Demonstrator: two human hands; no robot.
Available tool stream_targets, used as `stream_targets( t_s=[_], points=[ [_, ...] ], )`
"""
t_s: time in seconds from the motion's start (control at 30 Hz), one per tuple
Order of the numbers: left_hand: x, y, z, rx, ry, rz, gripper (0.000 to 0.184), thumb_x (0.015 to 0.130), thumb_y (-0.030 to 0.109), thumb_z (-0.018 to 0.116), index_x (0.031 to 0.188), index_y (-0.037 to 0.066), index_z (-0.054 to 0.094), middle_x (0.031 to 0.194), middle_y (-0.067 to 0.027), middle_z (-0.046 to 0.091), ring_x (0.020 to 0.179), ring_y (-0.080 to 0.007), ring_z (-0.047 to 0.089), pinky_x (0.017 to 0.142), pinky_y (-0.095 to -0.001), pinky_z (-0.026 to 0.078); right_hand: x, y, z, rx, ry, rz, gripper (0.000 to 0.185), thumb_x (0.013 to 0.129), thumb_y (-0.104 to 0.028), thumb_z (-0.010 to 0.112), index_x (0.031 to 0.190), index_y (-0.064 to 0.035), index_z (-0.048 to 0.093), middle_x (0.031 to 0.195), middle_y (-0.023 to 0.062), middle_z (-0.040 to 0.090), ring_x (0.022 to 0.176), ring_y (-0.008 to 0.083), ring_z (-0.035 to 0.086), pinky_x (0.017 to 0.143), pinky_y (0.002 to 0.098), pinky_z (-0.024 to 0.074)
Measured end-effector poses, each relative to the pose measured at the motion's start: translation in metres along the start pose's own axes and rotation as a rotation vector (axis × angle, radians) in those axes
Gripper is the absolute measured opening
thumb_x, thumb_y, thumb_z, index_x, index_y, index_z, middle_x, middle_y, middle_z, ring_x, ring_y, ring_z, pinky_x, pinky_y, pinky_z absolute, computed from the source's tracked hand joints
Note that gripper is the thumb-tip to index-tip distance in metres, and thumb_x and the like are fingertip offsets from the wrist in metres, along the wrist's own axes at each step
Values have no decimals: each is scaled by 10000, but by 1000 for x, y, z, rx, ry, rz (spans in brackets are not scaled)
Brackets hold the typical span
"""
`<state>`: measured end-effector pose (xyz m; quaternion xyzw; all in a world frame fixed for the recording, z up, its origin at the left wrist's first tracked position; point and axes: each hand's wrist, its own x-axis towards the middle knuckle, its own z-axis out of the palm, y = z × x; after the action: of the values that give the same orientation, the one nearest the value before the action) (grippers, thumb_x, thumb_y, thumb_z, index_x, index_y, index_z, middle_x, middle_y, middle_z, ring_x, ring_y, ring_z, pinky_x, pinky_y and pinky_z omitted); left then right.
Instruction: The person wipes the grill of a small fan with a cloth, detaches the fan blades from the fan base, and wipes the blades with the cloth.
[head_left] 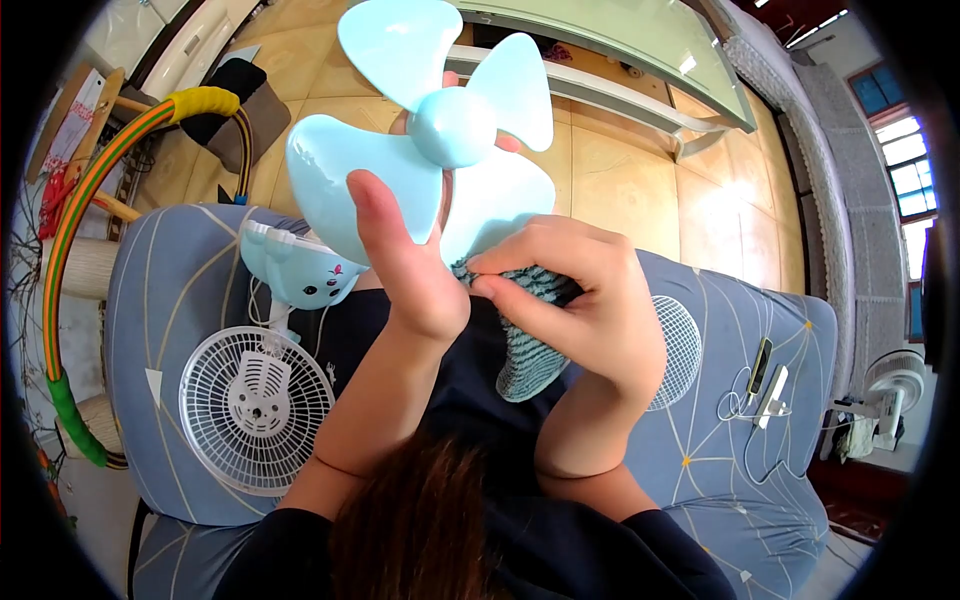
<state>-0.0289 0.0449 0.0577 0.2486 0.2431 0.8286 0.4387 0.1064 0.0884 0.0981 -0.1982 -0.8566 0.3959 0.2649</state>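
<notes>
My left hand (405, 275) holds up a light blue fan blade (455, 128), with its thumb in front and its other fingers behind, mostly hidden. The blade has several petals around a round hub. In my right hand (605, 300) is a ribbed grey-green cloth (530, 365), pinched between thumb and forefinger against the blade's lower edge; the rest of it hangs down. On the sofa to the left sits a small fan body, with a white rear grille (188, 400) and a light blue base (300, 275) bearing a printed face. A round mesh fan cover (675, 352) lies beside my right forearm.
The grey-blue patterned sofa (700, 470) is under these things. A white power strip (770, 397) with cables and a dark phone-like object (760, 365) lie at its right. A striped hoop (68, 240) stands at the left. Ahead is a glass-topped table (640, 50).
</notes>
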Motion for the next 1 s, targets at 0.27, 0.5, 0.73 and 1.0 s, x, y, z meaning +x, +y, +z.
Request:
stream_targets(
  t_s=[0.27, 0.5, 0.73, 1.0],
  points=[
    [2, 1, -5, -69, -8, 31, 975, 921, 808, 245, 1462, 2, 332, 1150, -149, 615, 1070, -238, 581, 972, -371, 441, 1, 6, -2, 17, 305, 125, 110, 818, 13, 740, 924, 23, 714, 865, 66, 716, 779, 112, 636, 716, 249, 497],
    [3, 1, -5, -131, 20, 20, 980, 917, 808, 257, 1464, -1, 334, 1174, -162, 600, 1080, -246, 579, 967, -371, 448, 3, 6, 1, -17, 301, 66, 107, 817, 9, 737, 918, 24, 708, 821, 69, 701, 749, 104, 621, 696, 245, 486],
    [3, 5, -8, -126, 18, -45, 988, 917, 804, 267, 1466, -13, 338, 1192, -180, 588, 1085, -257, 579, 967, -371, 449, -1, 6, -1, 22, 121, 27, 119, 790, 8, 758, 896, 19, 705, 797, 69, 692, 733, 120, 632, 687, 247, 491],
    [4, 5, -11, -189, -48, -118, 1029, 918, 803, 261, 1494, -48, 304, 1236, -202, 579, 1123, -266, 571, 1016, -380, 435, 0, 10, -4, 6, 449, 100, 125, 803, -22, 744, 912, 2, 686, 830, 93, 700, 717, 170, 649, 692, 280, 520]
  ],
)
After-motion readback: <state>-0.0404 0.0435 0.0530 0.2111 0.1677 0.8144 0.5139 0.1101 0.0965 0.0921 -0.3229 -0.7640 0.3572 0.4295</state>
